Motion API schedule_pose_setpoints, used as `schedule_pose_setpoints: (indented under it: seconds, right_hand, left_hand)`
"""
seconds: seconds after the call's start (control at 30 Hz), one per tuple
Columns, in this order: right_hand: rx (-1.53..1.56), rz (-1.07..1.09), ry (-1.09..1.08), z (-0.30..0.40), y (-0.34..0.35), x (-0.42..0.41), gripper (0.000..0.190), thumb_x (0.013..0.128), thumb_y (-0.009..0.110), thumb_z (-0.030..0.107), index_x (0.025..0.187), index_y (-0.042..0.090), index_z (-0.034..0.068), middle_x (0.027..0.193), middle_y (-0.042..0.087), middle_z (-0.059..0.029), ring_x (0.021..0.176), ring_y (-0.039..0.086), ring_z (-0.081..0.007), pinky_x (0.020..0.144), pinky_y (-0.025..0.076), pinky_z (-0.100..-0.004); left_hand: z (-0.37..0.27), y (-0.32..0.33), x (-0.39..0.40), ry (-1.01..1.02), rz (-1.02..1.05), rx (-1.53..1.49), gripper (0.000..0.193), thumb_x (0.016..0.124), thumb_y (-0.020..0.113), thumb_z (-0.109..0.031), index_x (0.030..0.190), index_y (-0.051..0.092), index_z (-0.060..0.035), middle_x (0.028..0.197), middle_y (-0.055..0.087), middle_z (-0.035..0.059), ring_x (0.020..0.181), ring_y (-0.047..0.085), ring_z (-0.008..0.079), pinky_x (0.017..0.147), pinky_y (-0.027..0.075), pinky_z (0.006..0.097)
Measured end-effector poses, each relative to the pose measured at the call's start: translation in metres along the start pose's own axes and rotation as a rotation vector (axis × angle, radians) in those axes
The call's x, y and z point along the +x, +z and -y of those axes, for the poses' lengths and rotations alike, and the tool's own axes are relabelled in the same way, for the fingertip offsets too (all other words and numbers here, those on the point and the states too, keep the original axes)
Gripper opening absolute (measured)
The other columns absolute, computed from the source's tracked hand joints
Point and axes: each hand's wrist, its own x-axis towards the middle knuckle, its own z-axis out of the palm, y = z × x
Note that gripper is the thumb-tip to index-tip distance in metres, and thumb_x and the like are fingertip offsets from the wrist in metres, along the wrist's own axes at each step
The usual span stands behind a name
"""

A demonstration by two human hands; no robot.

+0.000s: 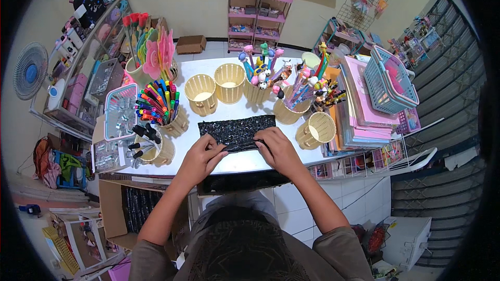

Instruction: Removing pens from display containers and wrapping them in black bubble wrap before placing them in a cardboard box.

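Note:
A flat black glittery pouch or folded piece of material [238, 130] lies on the white table [172, 166] in front of me. Its near edge is pinched at the left corner by my left hand [203, 160], and at the right by my right hand [275, 150], thumbs and fingertips together. Beyond it stand two cream woven plastic baskets, one at the left [200, 95] and one beside it [230, 84], with little visible inside. Another such basket [315, 130] is to the right of my right hand. Whether the black piece has an opening cannot be told.
Marker pens [158, 103] fill a basket at the left, near black-capped pens [146, 142]. Novelty pens [261, 70] stand in baskets behind. Stacked folders [363, 101] carry a blue basket [390, 82] at the right. An open cardboard box [113, 210] holds black packets below left.

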Motion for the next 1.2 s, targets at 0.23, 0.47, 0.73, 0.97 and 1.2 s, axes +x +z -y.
schedule_pose_setpoints:
  seconds: [0.23, 0.47, 0.73, 0.97, 1.2]
  right_hand:
    - [-0.026, -0.017, 0.000, -0.005, 0.002, 0.000, 0.013, 0.103, 0.070, 0.007, 0.115, 0.070, 0.002, 0.115, 0.073, -0.0136, 0.111, 0.068, -0.0366, 0.098, 0.055, -0.0464]
    - [-0.121, -0.035, -0.007, -0.002, 0.005, -0.001, 0.016, 0.102, 0.073, 0.008, 0.116, 0.070, 0.001, 0.115, 0.067, -0.0145, 0.112, 0.067, -0.0355, 0.097, 0.056, -0.0463]
    - [-0.141, 0.006, -0.018, 0.002, -0.001, 0.000, 0.039, 0.100, 0.079, 0.021, 0.132, 0.070, 0.000, 0.120, 0.067, -0.0172, 0.112, 0.064, -0.0381, 0.098, 0.054, -0.0467]
    - [-0.198, 0.060, -0.024, -0.001, -0.004, 0.003, 0.058, 0.100, 0.079, 0.028, 0.147, 0.062, -0.001, 0.125, 0.065, -0.0181, 0.113, 0.061, -0.0378, 0.101, 0.052, -0.0473]
    - [-0.157, 0.101, -0.030, -0.004, -0.003, 0.000, 0.035, 0.100, 0.078, 0.025, 0.125, 0.068, 0.003, 0.121, 0.066, -0.0141, 0.115, 0.062, -0.0361, 0.101, 0.051, -0.0475]
  left_hand:
    - [-0.003, 0.001, 0.002, -0.017, -0.008, 0.125, 0.021, 0.092, 0.086, -0.018, 0.107, 0.085, -0.0037, 0.095, 0.064, 0.0093, 0.091, 0.063, 0.0268, 0.085, 0.048, 0.0396]
    - [0.004, -0.005, 0.010, 0.128, -0.031, 0.189, 0.017, 0.094, 0.085, -0.023, 0.102, 0.085, -0.0076, 0.092, 0.063, 0.0063, 0.089, 0.062, 0.0266, 0.083, 0.045, 0.0394]
    - [0.011, -0.005, 0.015, -0.008, 0.012, 0.033, 0.016, 0.091, 0.087, -0.022, 0.096, 0.085, -0.0075, 0.078, 0.060, 0.0060, 0.084, 0.060, 0.0263, 0.079, 0.045, 0.0416]
    - [0.007, -0.005, 0.017, 0.001, -0.007, 0.124, 0.013, 0.091, 0.087, -0.020, 0.095, 0.085, -0.0077, 0.078, 0.059, 0.0068, 0.080, 0.058, 0.0250, 0.077, 0.038, 0.0394]
    - [0.002, -0.004, 0.008, -0.010, -0.049, 0.127, 0.015, 0.093, 0.086, -0.021, 0.092, 0.080, -0.0076, 0.082, 0.065, 0.0057, 0.084, 0.062, 0.0257, 0.078, 0.038, 0.0402]
